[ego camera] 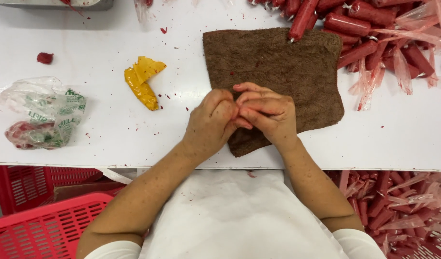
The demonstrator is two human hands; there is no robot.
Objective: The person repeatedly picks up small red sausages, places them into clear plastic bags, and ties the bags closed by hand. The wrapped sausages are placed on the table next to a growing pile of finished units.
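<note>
Brown towel [278, 67]: table [398, 139] centre, under my hands. Left hand [211, 123], right hand [267, 112]: fingers curled, tips pressed together; anything pinched between them, cannot tell. Red filled tubes [359, 29]: 2 o'clock. Yellow scrap [142, 81]: 10 o'clock.

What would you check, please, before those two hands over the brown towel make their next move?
1. Both hands in view: ok. The left hand and right hand meet fingertip to fingertip above the brown towel.
2. Hands free of any item: cannot tell; the curled fingers hide whatever may lie between them.
3. Towel flat on the white table: ok, though one red filled tube lies over its far edge.
4. Supply within reach: ok; the pile of red tubes sits at the far right.
5. Table surface clean: not ok; red specks, a yellow wrapper and a crumpled plastic bag lie on the left.
</note>
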